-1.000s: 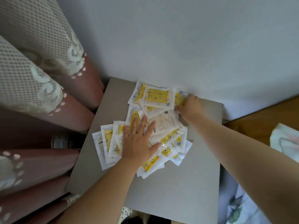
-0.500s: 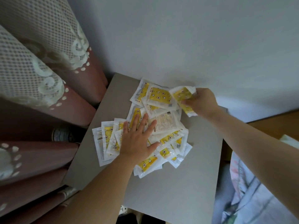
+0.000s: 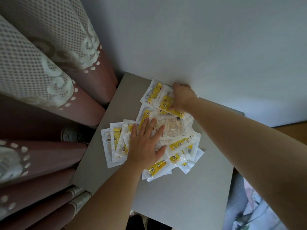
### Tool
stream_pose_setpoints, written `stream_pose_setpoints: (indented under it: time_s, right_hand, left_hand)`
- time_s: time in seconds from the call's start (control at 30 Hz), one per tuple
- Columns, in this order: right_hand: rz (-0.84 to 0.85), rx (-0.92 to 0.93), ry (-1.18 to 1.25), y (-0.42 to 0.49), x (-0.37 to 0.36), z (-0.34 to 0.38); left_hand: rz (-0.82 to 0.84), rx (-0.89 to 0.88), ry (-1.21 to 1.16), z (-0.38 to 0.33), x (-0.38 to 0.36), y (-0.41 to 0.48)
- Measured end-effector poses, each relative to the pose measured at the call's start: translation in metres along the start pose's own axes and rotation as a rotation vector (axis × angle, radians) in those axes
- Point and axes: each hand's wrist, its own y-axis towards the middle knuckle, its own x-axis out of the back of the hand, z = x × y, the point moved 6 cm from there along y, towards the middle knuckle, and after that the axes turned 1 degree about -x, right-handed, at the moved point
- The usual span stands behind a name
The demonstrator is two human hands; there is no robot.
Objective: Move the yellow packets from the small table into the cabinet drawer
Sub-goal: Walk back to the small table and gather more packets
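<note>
grey wall (image 3: 199,39) behind and heavy lace-trimmed curtains (image 3: 41,72) on the left box in the small table (image 3: 182,196), so everything i work with sits in one tight corner. the yellow packets (image 3: 181,146) lie in a loose, overlapping heap on the far half of the tabletop. most are face up, with one printed-back packet (image 3: 172,128) turned over near the middle.

my left hand (image 3: 146,146) lies flat on the near-left part of the heap, fingers straight and spread, gripping nothing. i read it as a paperweight that stops the slippery sachets fanning out while the other hand works.

my right hand (image 3: 182,98) is at the far edge, hard against the wall. its fingers curl over the back of the far packets (image 3: 166,103) and the thumb sits on their near side, clamped on them (how many it has, i cannot tell). gripping from the wall side makes sense: from there it can rake that end toward the pinned middle and bunch the pile.

every packet i can see is on the table and the cabinet drawer is nowhere in view, so i judge this the gathering stage. rumpled bedding (image 3: 249,213) shows at the near right.
</note>
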Motion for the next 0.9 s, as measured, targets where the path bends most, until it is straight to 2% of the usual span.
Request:
stream_pose_setpoints:
  time_s: [0.07, 0.3, 0.43, 0.53, 0.67, 0.73, 0.8, 0.9]
  right_hand:
    - [-0.024, -0.005, -0.002, -0.001, 0.000, 0.002]
    - [-0.198, -0.002, -0.313, -0.016, 0.012, 0.000]
    - [-0.343, 0.056, -0.293, -0.033, 0.011, -0.014]
    - [-0.303, -0.057, -0.019, -0.047, 0.007, -0.035]
    - [-0.300, -0.263, 0.644, -0.072, 0.009, -0.081]
    - [-0.318, -0.379, 0.895, -0.089, 0.002, -0.108]
    - [-0.294, -0.530, 0.976, -0.105, -0.016, -0.133]
    - [-0.165, -0.706, 0.976, -0.127, -0.054, -0.153]
  left_hand:
    - [-0.004, 0.003, -0.009, 0.000, 0.001, -0.001]
    - [0.000, 0.006, 0.014, -0.002, 0.005, -0.002]
    - [0.040, 0.016, 0.011, -0.001, 0.007, -0.002]
    - [0.078, 0.014, 0.012, -0.001, 0.009, -0.001]
    - [0.083, 0.018, -0.003, -0.005, 0.024, 0.001]
    - [0.056, -0.003, -0.003, -0.010, 0.034, 0.006]
    - [0.058, -0.037, -0.016, -0.017, 0.040, 0.014]
    - [0.166, -0.029, -0.079, -0.030, 0.039, 0.032]
